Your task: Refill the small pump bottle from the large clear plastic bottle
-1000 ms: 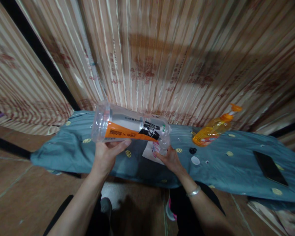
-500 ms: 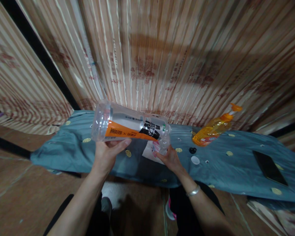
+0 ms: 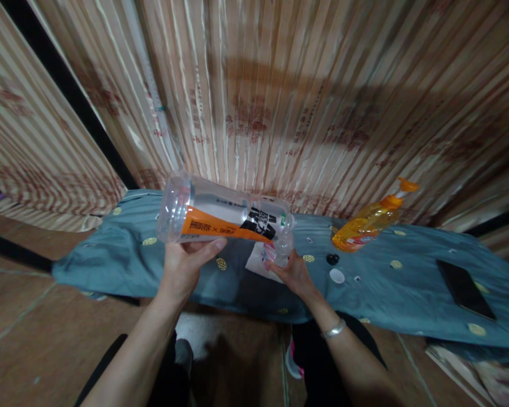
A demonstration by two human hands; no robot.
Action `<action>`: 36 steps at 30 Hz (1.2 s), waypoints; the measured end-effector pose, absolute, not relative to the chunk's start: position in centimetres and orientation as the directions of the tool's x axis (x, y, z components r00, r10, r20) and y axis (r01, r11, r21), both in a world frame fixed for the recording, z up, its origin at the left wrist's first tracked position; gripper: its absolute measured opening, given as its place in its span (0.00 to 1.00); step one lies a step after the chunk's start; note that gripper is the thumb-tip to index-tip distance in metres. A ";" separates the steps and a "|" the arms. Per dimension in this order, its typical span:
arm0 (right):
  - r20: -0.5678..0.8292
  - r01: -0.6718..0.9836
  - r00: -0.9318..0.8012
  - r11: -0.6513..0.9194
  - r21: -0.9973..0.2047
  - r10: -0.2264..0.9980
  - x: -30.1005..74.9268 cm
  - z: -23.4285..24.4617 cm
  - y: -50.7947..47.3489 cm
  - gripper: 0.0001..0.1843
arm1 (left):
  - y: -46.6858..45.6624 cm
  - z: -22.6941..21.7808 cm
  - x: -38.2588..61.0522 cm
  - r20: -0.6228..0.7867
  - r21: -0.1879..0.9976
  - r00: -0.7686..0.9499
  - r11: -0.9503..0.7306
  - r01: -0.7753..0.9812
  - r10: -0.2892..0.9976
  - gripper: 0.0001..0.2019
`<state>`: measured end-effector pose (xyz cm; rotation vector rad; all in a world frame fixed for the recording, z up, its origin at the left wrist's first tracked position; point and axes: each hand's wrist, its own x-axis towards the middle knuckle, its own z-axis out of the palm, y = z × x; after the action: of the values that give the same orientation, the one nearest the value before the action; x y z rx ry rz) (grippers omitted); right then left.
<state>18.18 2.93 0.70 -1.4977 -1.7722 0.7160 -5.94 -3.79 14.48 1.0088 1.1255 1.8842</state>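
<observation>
A large clear plastic bottle (image 3: pixel 224 209) with a silver, orange and black label lies nearly sideways in the air, its base to the left and its neck tipped down to the right. My left hand (image 3: pixel 184 263) grips it from below near the base. At the neck end, my right hand (image 3: pixel 294 274) is closed around a small clear bottle (image 3: pixel 270 254) with pink markings. The two bottles meet or overlap there; I cannot tell whether their mouths touch. Behind the small bottle, a white sheet (image 3: pixel 254 261) rests on the teal cloth (image 3: pixel 237 291).
On the cloth to the right stand a pump bottle of orange liquid (image 3: pixel 360 229), a black cap (image 3: pixel 332 259) and a white round lid (image 3: pixel 336 276). A dark phone (image 3: pixel 465 288) lies farther right. A striped curtain (image 3: pixel 254 113) hangs behind, and a black pole (image 3: pixel 68 90) slants at the left.
</observation>
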 end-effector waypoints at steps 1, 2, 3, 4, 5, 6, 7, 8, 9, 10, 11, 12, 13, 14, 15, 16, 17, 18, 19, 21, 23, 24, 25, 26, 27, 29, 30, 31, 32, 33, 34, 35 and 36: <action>0.152 0.597 -0.087 0.174 -0.784 0.985 18.2 0.8 2.9 0.30 | -3.8 14.5 -5.9 0.259 0.913 -0.442 -0.367 -0.177 0.859 0.39; 0.147 0.597 -0.085 0.168 -0.784 0.985 18.1 0.8 2.9 0.30 | -3.8 14.4 -5.9 0.256 0.914 -0.440 -0.363 -0.178 0.861 0.39; 0.144 0.598 -0.082 0.164 -0.785 0.986 18.1 0.9 2.9 0.30 | -3.8 14.4 -5.9 0.254 0.916 -0.438 -0.360 -0.179 0.862 0.39; 0.144 0.597 -0.078 0.162 -0.786 0.987 18.1 0.9 2.9 0.30 | -3.8 14.4 -5.9 0.252 0.917 -0.437 -0.358 -0.179 0.863 0.39; 0.145 0.594 -0.075 0.161 -0.788 0.987 18.1 0.9 2.8 0.30 | -3.8 14.4 -5.9 0.249 0.918 -0.437 -0.355 -0.178 0.864 0.39; 0.146 0.589 -0.076 0.162 -0.792 0.986 18.1 0.9 2.8 0.30 | -3.8 14.4 -6.0 0.248 0.919 -0.437 -0.353 -0.175 0.864 0.39; 0.147 0.583 -0.080 0.166 -0.795 0.986 18.1 0.9 2.9 0.29 | -3.8 14.4 -6.0 0.249 0.920 -0.439 -0.353 -0.172 0.863 0.40; 0.148 0.577 -0.084 0.170 -0.799 0.985 18.2 0.8 2.9 0.29 | -3.8 14.4 -6.0 0.250 0.921 -0.438 -0.352 -0.167 0.863 0.40; 0.152 0.572 -0.087 0.174 -0.802 0.985 18.2 0.8 2.9 0.29 | -3.8 14.4 -6.0 0.252 0.922 -0.437 -0.351 -0.161 0.864 0.40; 0.157 0.566 -0.088 0.179 -0.804 0.984 18.2 0.7 2.9 0.28 | -3.9 14.4 -6.0 0.254 0.924 -0.434 -0.349 -0.154 0.864 0.40; 0.163 0.562 -0.087 0.184 -0.806 0.983 18.2 0.7 2.9 0.28 | -3.9 14.5 -6.1 0.255 0.926 -0.433 -0.347 -0.146 0.864 0.40; 0.168 0.560 -0.086 0.187 -0.807 0.982 18.3 0.7 2.9 0.27 | -3.9 14.5 -6.1 0.255 0.929 -0.432 -0.344 -0.139 0.865 0.39; 0.172 0.559 -0.084 0.189 -0.807 0.982 18.3 0.7 2.9 0.27 | -3.9 14.5 -6.1 0.255 0.931 -0.432 -0.341 -0.133 0.865 0.39; 0.173 0.559 -0.084 0.190 -0.807 0.981 18.3 0.7 2.9 0.26 | -3.9 14.5 -6.0 0.255 0.931 -0.434 -0.341 -0.131 0.864 0.39; 0.173 0.559 -0.086 0.191 -0.807 0.981 18.3 0.8 2.9 0.26 | -3.9 14.5 -6.0 0.255 0.931 -0.435 -0.341 -0.132 0.864 0.39; 0.171 0.559 -0.087 0.190 -0.807 0.981 18.3 0.8 2.9 0.27 | -3.9 14.6 -6.0 0.254 0.930 -0.435 -0.342 -0.136 0.864 0.38; 0.169 0.558 -0.086 0.188 -0.808 0.982 18.2 0.9 2.9 0.27 | -3.9 14.6 -6.0 0.253 0.929 -0.436 -0.343 -0.139 0.864 0.38; 0.167 0.558 -0.082 0.185 -0.809 0.982 18.2 0.9 2.9 0.28 | -3.9 14.6 -5.9 0.252 0.929 -0.438 -0.343 -0.140 0.863 0.38; 0.164 0.558 -0.079 0.180 -0.810 0.983 18.2 0.9 2.9 0.29 | -3.9 14.6 -5.9 0.251 0.929 -0.440 -0.342 -0.140 0.862 0.37; 0.161 0.560 -0.077 0.176 -0.809 0.984 18.2 0.8 2.9 0.29 | -3.9 14.7 -5.9 0.245 0.932 -0.442 -0.335 -0.138 0.863 0.36; 0.171 0.560 -0.083 0.188 -0.807 0.982 18.2 0.7 2.9 0.29 | -3.9 14.7 -5.9 0.238 0.934 -0.438 -0.327 -0.140 0.867 0.35; 0.179 0.561 -0.084 0.195 -0.804 0.980 18.2 0.6 3.0 0.28 | -3.9 14.7 -5.9 0.234 0.935 -0.437 -0.324 -0.143 0.869 0.34; 0.185 0.564 -0.085 0.200 -0.801 0.979 18.2 0.6 3.0 0.28 | -3.9 14.7 -5.9 0.231 0.935 -0.438 -0.324 -0.148 0.869 0.33; 0.186 0.569 -0.083 0.200 -0.798 0.979 18.2 0.5 3.0 0.28 | -3.8 14.7 -5.8 0.229 0.934 -0.442 -0.324 -0.153 0.868 0.32; 0.182 0.573 -0.083 0.196 -0.796 0.980 18.2 0.5 3.0 0.29 | -3.8 14.7 -5.8 0.226 0.933 -0.447 -0.325 -0.158 0.866 0.31; 0.171 0.577 -0.083 0.187 -0.795 0.982 18.2 0.5 3.1 0.29 | -3.8 14.7 -5.8 0.225 0.930 -0.455 -0.329 -0.162 0.861 0.30; 0.166 0.576 -0.083 0.183 -0.796 0.983 18.2 0.5 3.0 0.29 | -3.8 14.7 -5.8 0.228 0.930 -0.457 -0.331 -0.159 0.860 0.29; 0.164 0.574 -0.081 0.180 -0.799 0.983 18.2 0.6 3.0 0.29 | -3.8 14.7 -5.8 0.231 0.931 -0.458 -0.332 -0.153 0.859 0.29; 0.163 0.570 -0.077 0.178 -0.802 0.984 18.2 0.6 3.0 0.29 | -3.8 14.7 -5.8 0.235 0.932 -0.455 -0.332 -0.145 0.859 0.29; 0.164 0.565 -0.073 0.176 -0.806 0.984 18.1 0.6 3.0 0.29 | -3.8 14.7 -5.8 0.238 0.934 -0.453 -0.331 -0.137 0.859 0.29; 0.164 0.561 -0.071 0.175 -0.809 0.984 18.1 0.6 2.9 0.29 | -3.8 14.7 -5.8 0.240 0.934 -0.451 -0.330 -0.132 0.859 0.30; 0.165 0.558 -0.071 0.177 -0.811 0.984 18.1 0.7 2.9 0.29 | -3.8 14.7 -5.8 0.242 0.935 -0.449 -0.331 -0.130 0.860 0.31; 0.169 0.556 -0.073 0.181 -0.812 0.983 18.0 0.7 2.9 0.29 | -3.8 14.7 -5.8 0.246 0.934 -0.448 -0.334 -0.128 0.860 0.32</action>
<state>18.04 2.91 0.69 -1.4655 -1.7272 0.7405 -5.80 -3.82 14.74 1.0274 1.1999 1.8543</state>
